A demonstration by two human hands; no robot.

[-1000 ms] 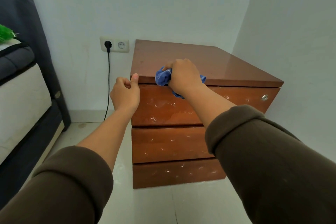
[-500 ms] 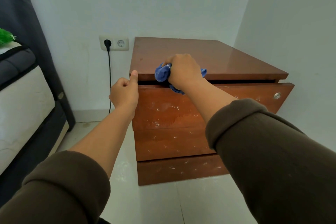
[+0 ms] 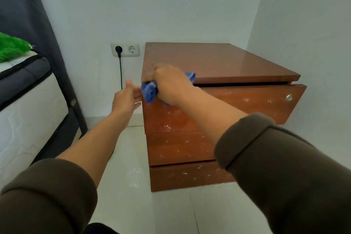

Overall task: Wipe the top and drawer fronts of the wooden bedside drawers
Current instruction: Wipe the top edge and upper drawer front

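The wooden bedside drawers (image 3: 218, 59) stand in the room's corner, with a glossy top and three drawer fronts flecked with white marks. The top drawer (image 3: 247, 102) is pulled out a little, more on the right side, leaving a dark gap under the top. My right hand (image 3: 171, 83) grips a bunched blue cloth (image 3: 150, 91) against the top drawer's upper left corner. My left hand (image 3: 126, 99) is beside the unit's left edge, fingers straight, touching the cloth or the drawer's side. A round lock (image 3: 289, 97) sits at the drawer's right end.
A double wall socket (image 3: 125, 49) with a black plug and cable is left of the unit. A bed with a mattress (image 3: 24, 104) and dark frame fills the left side, a green fuzzy thing (image 3: 11, 46) on it. White floor tiles (image 3: 171, 213) lie in front.
The top drawer has slid further out. My right hand moved the cloth left to the drawer's corner. My left hand let go of the corner and opened its fingers.
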